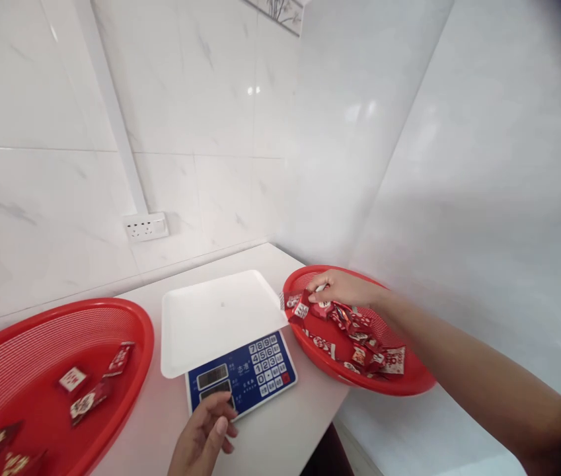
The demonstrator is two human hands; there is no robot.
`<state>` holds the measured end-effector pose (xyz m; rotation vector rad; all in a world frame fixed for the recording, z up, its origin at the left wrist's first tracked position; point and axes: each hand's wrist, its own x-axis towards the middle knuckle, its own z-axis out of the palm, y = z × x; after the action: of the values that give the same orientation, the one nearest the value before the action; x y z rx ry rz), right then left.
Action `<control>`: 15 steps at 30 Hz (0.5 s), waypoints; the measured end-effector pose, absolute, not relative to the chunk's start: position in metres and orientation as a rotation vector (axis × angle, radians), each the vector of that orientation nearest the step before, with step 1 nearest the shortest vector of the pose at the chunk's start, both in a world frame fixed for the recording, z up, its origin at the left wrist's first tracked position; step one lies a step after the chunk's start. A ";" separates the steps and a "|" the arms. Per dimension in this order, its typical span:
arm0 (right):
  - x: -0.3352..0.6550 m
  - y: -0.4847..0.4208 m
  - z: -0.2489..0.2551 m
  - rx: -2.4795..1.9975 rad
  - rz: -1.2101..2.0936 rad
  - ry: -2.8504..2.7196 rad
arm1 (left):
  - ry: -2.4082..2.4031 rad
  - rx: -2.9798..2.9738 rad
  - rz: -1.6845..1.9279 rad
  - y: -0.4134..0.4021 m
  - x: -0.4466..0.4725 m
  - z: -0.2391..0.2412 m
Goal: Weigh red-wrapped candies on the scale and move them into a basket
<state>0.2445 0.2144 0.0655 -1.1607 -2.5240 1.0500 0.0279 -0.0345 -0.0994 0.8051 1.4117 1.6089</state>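
Along a corner of white marble-look wall tiles runs a white counter, seen from above by the person working at it. At the counter's left end sits a large round red plastic mesh basket, cut off by the picture's edge. A few small red-and-white wrapped packets lie scattered flat on its bottom. At the counter's right end, close to the side wall, sits a second red plastic mesh basket holding a loose heap of similar packets.

Between the two baskets stands an electronic weighing scale with a bare white rectangular tray on top. Its blue front panel carries two small displays and white number keys; the readout is too small to read.

The right hand reaches in from the right over the second basket. Its grip is pinched on a small bunch of red-and-white packets, held at that basket's left rim, right beside the tray's right edge. Whether they touch the tray cannot be told.

The left hand comes up from the bottom edge. Its grip is loosely curled and holds nothing, with the fingertips against the front edge of the blue panel, just below the displays.

A white wall socket sits on the tiles above the counter.
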 end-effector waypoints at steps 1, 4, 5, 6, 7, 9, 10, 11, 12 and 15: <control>0.232 0.202 0.067 -1.040 1.075 -2.614 | 1.280 0.749 1.606 -0.035 0.027 -0.098; 0.188 0.166 0.061 -0.711 1.095 -2.883 | 0.927 0.623 1.544 -0.038 0.023 -0.093; 0.173 0.154 0.056 -0.597 1.094 -2.963 | 0.835 0.605 1.517 -0.040 0.022 -0.090; 0.158 0.143 0.049 -0.476 1.091 -3.042 | 0.762 0.590 1.487 -0.043 0.021 -0.088; 0.144 0.133 0.042 -0.355 1.076 -3.114 | 0.711 0.576 1.456 -0.046 0.020 -0.086; 0.120 0.118 0.028 -0.148 1.018 -3.220 | 0.673 0.560 1.384 -0.050 0.020 -0.082; 0.111 0.112 0.023 -0.081 0.986 -3.249 | 0.683 0.559 1.343 -0.051 0.020 -0.081; 0.103 0.108 0.018 -0.047 0.961 -3.267 | 0.707 0.555 1.313 -0.052 0.020 -0.081; 0.097 0.106 0.015 -0.045 0.951 -3.274 | 0.742 0.535 1.309 -0.051 0.019 -0.081; 0.086 0.108 0.013 -0.220 1.098 -3.180 | 0.855 0.381 1.456 -0.046 0.017 -0.083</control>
<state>0.0862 0.1084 0.0132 -0.2195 -3.1800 1.0981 0.0168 -0.0459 -0.0829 0.3812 0.8549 1.4564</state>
